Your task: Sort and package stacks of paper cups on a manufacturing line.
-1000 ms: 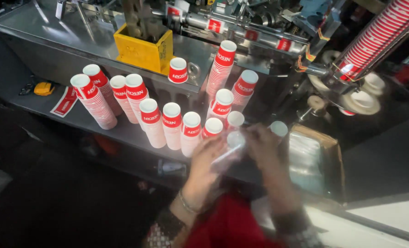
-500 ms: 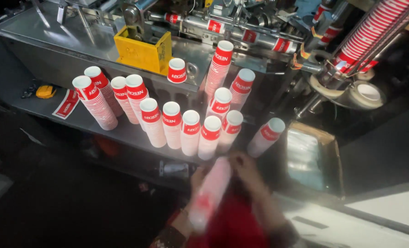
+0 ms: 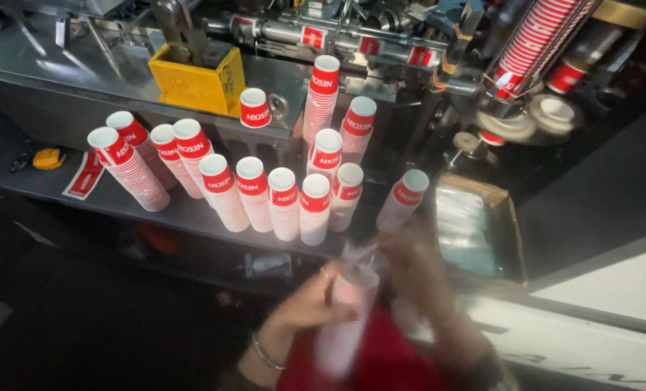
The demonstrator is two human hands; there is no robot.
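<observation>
My left hand (image 3: pixel 305 308) grips a stack of red-and-white paper cups (image 3: pixel 344 318) held upright near my body, wrapped in a thin clear plastic sleeve. My right hand (image 3: pixel 410 264) pinches the top of that clear sleeve (image 3: pixel 359 253) just above the stack. Both hands are motion-blurred. Ahead on a grey metal shelf (image 3: pixel 185 213) stand several more upside-down stacks of the same cups (image 3: pixel 283 203).
A yellow box (image 3: pixel 199 83) sits on the upper machine deck beside a single cup (image 3: pixel 255 107). A long tilted column of cups (image 3: pixel 533 40) feeds the machine at the top right. An open cardboard box (image 3: pixel 475 224) with clear bags is at the right.
The wrapped stack, lowered half a second ago, is now upright in my left hand, and my right hand has come up to the sleeve's top. The camera view shifted slightly.
</observation>
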